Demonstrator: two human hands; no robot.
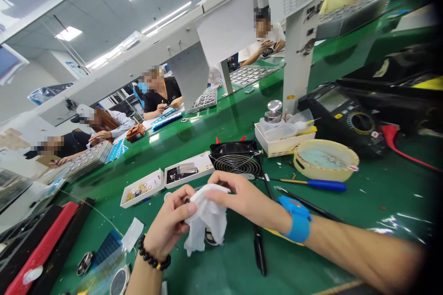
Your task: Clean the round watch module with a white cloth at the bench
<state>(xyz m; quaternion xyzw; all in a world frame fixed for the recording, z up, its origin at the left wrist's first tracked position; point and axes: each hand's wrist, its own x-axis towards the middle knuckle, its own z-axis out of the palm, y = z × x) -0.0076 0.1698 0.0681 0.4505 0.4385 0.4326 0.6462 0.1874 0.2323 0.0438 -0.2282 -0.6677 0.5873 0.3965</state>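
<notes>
A crumpled white wipe (pixel 207 221) hangs between my two hands above the green bench. My right hand (pixel 233 196), with a blue band on its wrist, pinches the upper edge of the wipe between thumb and fingers. My left hand (pixel 175 214), wearing a black bead bracelet, is closed with its thumb against the wipe's left side. A small dark piece shows between the left fingers, mostly hidden and too small to name. Behind and below the wipe, a round metal-rimmed part (pixel 210 236) is partly covered.
Beyond my hands stand a small black fan (pixel 235 159) and white boxes (pixel 143 189) of small parts. On the right lie a blue-handled screwdriver (pixel 325 185), a round yellowish dish (pixel 325 173) and a multimeter (pixel 349 110). A black pen (pixel 259 251) lies nearby. Several people work across the bench.
</notes>
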